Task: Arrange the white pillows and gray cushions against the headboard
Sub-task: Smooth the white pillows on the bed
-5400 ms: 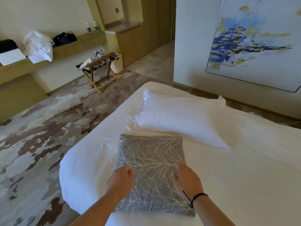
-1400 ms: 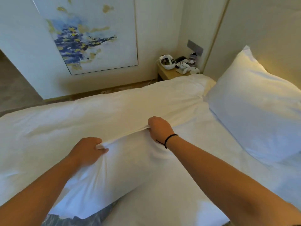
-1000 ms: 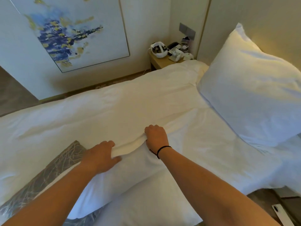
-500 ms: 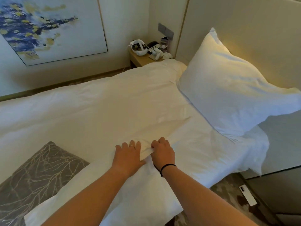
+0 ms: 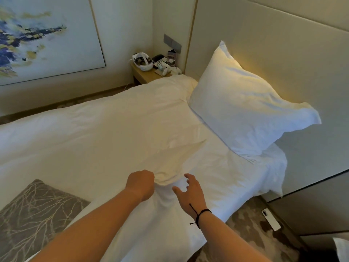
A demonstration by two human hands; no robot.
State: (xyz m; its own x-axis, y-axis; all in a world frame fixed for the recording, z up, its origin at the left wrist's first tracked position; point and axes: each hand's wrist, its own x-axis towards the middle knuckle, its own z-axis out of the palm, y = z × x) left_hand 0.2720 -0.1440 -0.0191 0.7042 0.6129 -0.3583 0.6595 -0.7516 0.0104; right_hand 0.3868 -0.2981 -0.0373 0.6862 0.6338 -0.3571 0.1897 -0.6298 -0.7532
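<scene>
One white pillow point(image 5: 245, 114) leans upright against the beige headboard point(image 5: 283, 53) at the right. A second white pillow point(image 5: 151, 224) lies flat on the bed's near side, under my forearms. My left hand point(image 5: 140, 184) is closed in a fist on that pillow's far edge, which bulges up beside it. Just right of it, my right hand point(image 5: 189, 193) hovers with fingers spread, holding nothing. A gray cushion point(image 5: 34, 214) with a pale branch pattern lies flat at the lower left, partly under the near pillow.
The white duvet point(image 5: 103, 133) covers the bed. A wooden nightstand point(image 5: 144, 75) in the far corner holds a telephone and small items. A phone point(image 5: 271, 219) lies on the patterned carpet by the bed's right corner. A painting point(image 5: 37, 38) hangs on the left wall.
My right hand has let go of the near pillow's edge and opened. My left hand has closed on that edge. Earlier both hands were on the gray cushion.
</scene>
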